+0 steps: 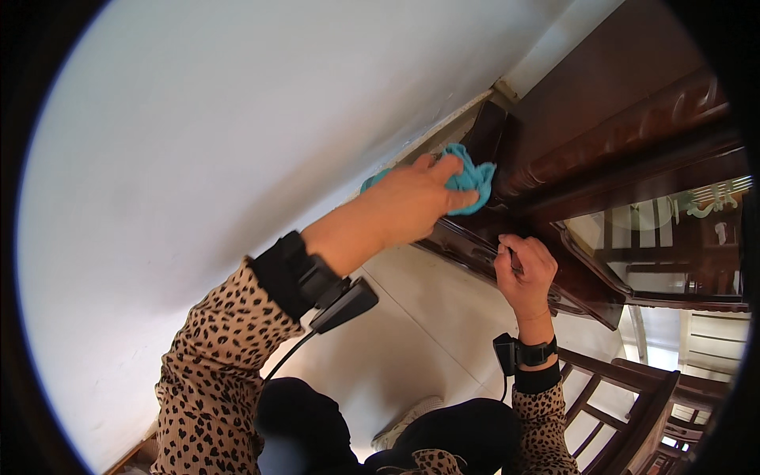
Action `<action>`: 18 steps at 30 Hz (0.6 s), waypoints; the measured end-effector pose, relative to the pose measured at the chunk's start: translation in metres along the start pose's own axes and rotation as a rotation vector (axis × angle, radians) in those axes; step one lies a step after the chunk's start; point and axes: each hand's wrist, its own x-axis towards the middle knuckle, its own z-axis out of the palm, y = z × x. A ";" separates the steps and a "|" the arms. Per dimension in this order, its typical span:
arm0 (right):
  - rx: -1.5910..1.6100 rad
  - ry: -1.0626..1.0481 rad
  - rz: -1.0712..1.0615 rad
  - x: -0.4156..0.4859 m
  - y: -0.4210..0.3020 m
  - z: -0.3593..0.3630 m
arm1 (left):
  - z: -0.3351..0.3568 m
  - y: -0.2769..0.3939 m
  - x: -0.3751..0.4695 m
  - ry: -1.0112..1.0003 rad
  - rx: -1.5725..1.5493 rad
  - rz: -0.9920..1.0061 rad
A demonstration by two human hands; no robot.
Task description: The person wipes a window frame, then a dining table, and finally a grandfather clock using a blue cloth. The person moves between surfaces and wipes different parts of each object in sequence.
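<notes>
My left hand (409, 199) holds a crumpled turquoise cloth (472, 175) near the back corner of a dark, glossy wooden cabinet (599, 124), close to the wall. Part of the cloth shows on both sides of the hand; the rest is hidden under the palm. Lower and to the right, my right hand (528, 270) is curled with its fingers bent in front of the cabinet's lower edge. I see nothing held in it, though the inside of the fist is mostly hidden. Both wrists wear black straps with small devices.
A pale wall (178, 130) fills the left side. Light floor tiles (409, 303) lie below the cabinet. The cabinet's glass pane (653, 249) reflects furniture. A dark wooden chair (617, 409) stands at the lower right, and a shoe (409, 418) shows beneath me.
</notes>
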 end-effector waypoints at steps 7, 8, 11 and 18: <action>0.044 0.009 0.010 -0.003 0.003 0.002 | 0.001 -0.001 -0.062 -0.139 -0.277 -0.022; 0.065 0.010 0.030 -0.003 0.002 0.002 | 0.004 -0.008 -0.070 -0.173 -0.414 -0.111; 0.061 0.011 0.038 -0.004 0.002 0.002 | 0.024 -0.024 -0.080 -0.078 -0.789 -0.424; 0.053 -0.017 0.065 -0.004 0.000 0.003 | 0.064 -0.040 -0.017 0.338 -1.346 -0.828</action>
